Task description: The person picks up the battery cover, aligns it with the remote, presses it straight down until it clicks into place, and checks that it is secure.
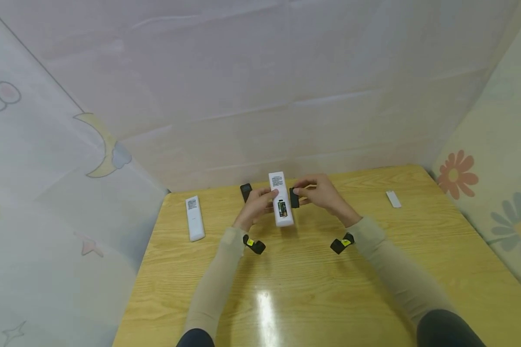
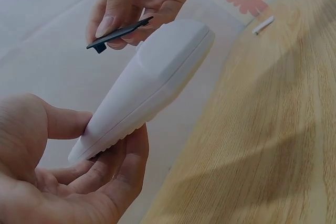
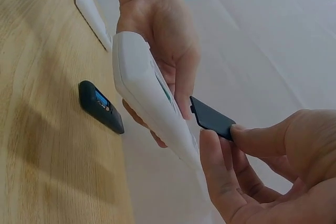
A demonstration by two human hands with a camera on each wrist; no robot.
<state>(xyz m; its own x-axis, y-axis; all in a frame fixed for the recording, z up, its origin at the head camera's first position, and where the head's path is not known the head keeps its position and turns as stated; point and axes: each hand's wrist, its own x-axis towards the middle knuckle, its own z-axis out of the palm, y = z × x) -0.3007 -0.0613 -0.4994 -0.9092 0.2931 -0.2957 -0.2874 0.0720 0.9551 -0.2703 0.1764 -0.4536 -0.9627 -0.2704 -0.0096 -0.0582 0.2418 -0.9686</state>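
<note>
A white remote control (image 1: pixel 280 197) is held above the table by my left hand (image 1: pixel 257 205), thumb on its back and fingers beneath. Its battery compartment (image 1: pixel 282 208) lies uncovered, with batteries visible inside. Just to the right, my right hand (image 1: pixel 323 193) pinches a black battery cover (image 1: pixel 294 198) between thumb and fingers. In the right wrist view the black cover (image 3: pixel 212 118) is tilted and apart from the white remote (image 3: pixel 147 87). The left wrist view shows a small tab on the cover (image 2: pixel 118 34).
A black remote (image 3: pixel 100 106) lies behind my left hand, its battery compartment open. Another white remote (image 1: pixel 195 218) lies face down at the table's left. A small white battery cover (image 1: pixel 393 199) rests at the right on the wooden table (image 1: pixel 312 289). Fabric walls stand behind and beside it.
</note>
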